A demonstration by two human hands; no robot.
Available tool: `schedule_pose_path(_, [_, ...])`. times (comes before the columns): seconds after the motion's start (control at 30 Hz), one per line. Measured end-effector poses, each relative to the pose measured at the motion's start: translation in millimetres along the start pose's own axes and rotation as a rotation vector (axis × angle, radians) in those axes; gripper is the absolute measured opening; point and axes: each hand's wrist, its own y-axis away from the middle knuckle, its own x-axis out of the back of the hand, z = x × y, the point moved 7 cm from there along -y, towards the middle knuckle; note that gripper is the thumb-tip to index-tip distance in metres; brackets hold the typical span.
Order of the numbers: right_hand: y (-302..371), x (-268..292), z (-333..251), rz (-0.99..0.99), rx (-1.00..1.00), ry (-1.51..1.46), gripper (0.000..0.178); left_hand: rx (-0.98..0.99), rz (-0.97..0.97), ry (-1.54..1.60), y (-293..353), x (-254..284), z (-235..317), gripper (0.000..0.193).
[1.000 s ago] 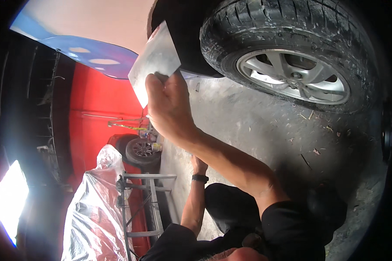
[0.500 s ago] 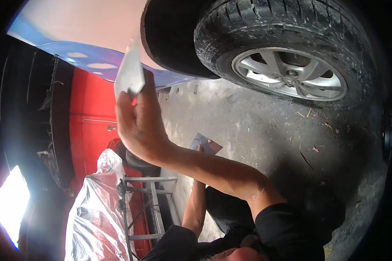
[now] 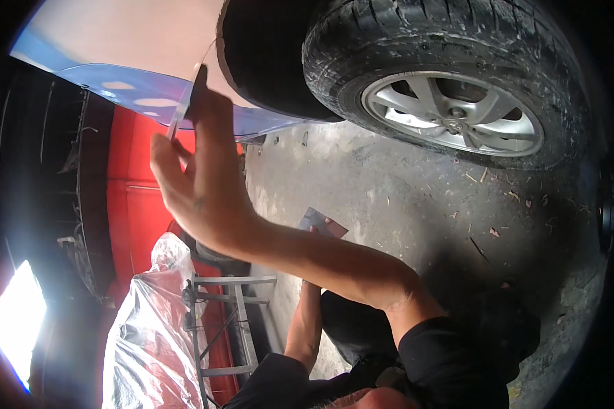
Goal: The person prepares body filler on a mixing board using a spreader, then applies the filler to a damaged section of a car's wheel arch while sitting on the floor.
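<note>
My right hand (image 3: 201,163) reaches up to the car body panel (image 3: 136,34), which is pale pinkish-beige with blue paint along its lower edge. Its fingers pinch a thin, flat spreader (image 3: 179,112), seen nearly edge-on beside the wheel arch rim. Whether the blade touches the panel, I cannot tell. Lower down, my left hand (image 3: 314,230) grips a small square metal plate (image 3: 329,225) with a greyish, reflective face. Only the thumb shows clearly, since my right forearm crosses in front of the rest.
A dusty black tyre with a silver alloy wheel (image 3: 457,126) fills the upper right. Leaf bits lie on the concrete floor (image 3: 389,198). At left are a red vehicle (image 3: 133,204), a metal stand (image 3: 235,279) and something under clear plastic sheeting (image 3: 150,327).
My right hand has shifted slightly left and turned, so the spreader's broad face now shows as a thin edge. The left hand and plate have hardly moved.
</note>
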Motion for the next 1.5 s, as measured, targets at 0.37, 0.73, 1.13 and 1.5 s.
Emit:
schedule_pose_path(0.37, [-17, 10, 7, 0.098, -0.14, 0.048, 0.03, 0.0, 0.01, -0.008, -1, -4, 0, 0.038])
schedule_pose_path(0.73, [17, 18, 7, 0.019, -0.167, 0.031, 0.046, 0.014, 0.02, 0.004, 6, 4, 2, 0.037])
schedule_pose_path(1.13, [-22, 2, -19, 0.014, -0.166, -0.055, 0.059, 0.018, 0.082, -0.009, -2, 2, -2, 0.037])
schedule_pose_path(1.5, [46, 51, 9, -0.381, -0.092, 0.166, 0.06, -0.137, 0.096, 0.331, -5, 8, 10, 0.029])
